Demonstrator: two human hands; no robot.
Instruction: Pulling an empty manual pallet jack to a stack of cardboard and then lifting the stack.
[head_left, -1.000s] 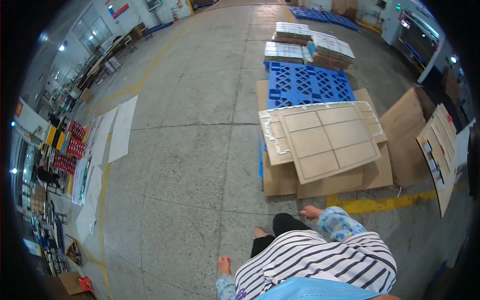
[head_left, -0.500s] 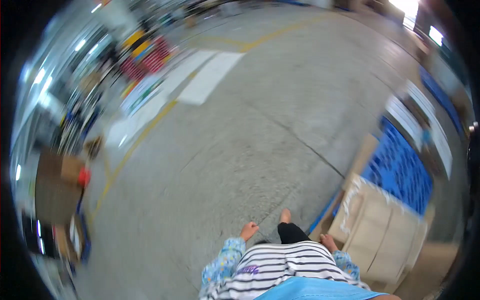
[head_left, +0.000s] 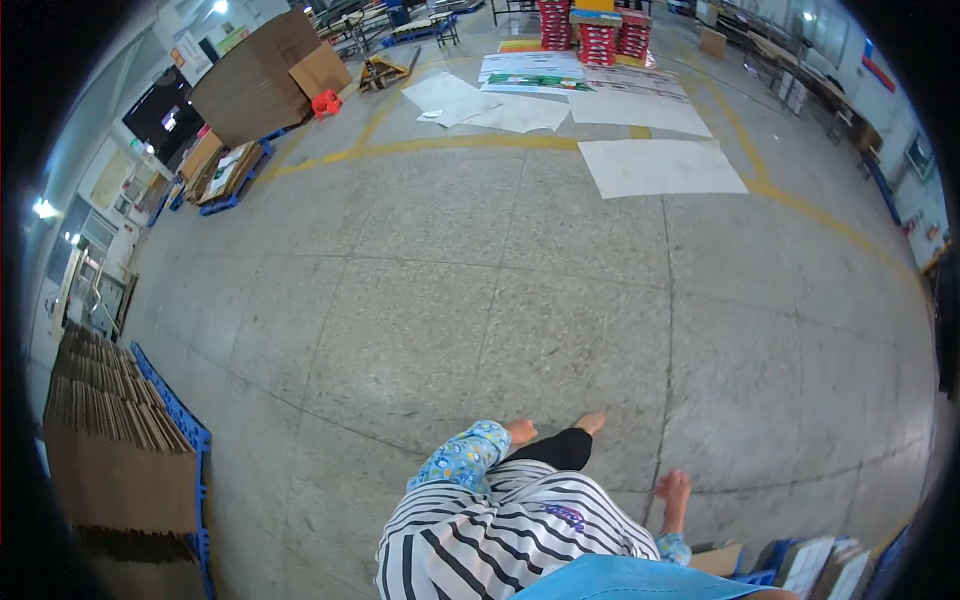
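Observation:
My left hand (head_left: 521, 431) hangs in front of my body at the end of a blue patterned sleeve (head_left: 462, 455). Its fingers look curled in, and nothing shows in them. Off to the right of my striped top (head_left: 560, 510), my right hand (head_left: 674, 489) hangs low over the concrete floor (head_left: 420, 330). The fingers there are loosely apart and hold nothing. Neither hand touches any object. Between the two, a bare foot (head_left: 592, 423) and a black trouser leg (head_left: 557, 450) show.
Stacked brown cardboard (head_left: 120, 470) stands on a blue pallet (head_left: 172, 395) at left. White sheets (head_left: 660, 167) lie on the floor ahead, near red stacks (head_left: 597, 45) and a yellow floor line (head_left: 450, 145). A pallet jack (head_left: 383, 72) stands farther back. Boards (head_left: 803, 566) are at lower right.
My view has swung to the right. The sheets and red stacks, formerly at upper left, are now ahead; the cardboard-topped blue pallet beside my right hand has left view. My right hand has swung forward.

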